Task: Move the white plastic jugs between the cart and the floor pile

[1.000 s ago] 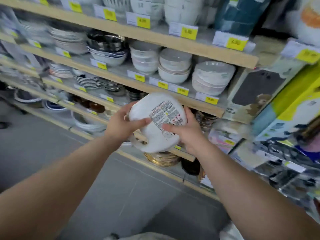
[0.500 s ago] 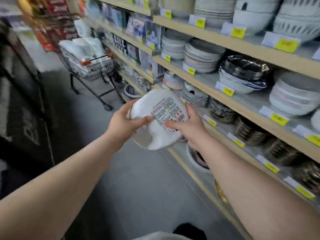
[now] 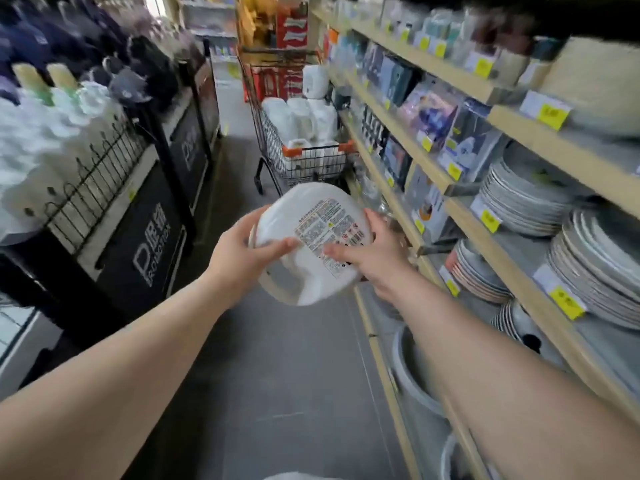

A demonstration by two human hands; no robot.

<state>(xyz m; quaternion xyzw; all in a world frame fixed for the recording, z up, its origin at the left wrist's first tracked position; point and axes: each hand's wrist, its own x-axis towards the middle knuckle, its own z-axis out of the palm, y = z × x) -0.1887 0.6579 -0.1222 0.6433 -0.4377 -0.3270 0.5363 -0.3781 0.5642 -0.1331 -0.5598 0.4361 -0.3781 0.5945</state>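
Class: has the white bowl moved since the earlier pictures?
Yes. The white bowl, gripped by left hand and right hand, turned leftward from the shelves toward the cart.

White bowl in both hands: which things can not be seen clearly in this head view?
- White bowl: inside faces away; left hand and right hand cover its sides.
- Label: print too small.
- Price tags: numbers blurred.
- Shopping cart: white goods blurred.

cart point(image 3: 304, 157) ahead in aisle, plate stacks point(image 3: 519, 199) on shelves point(image 3: 460, 199) right.
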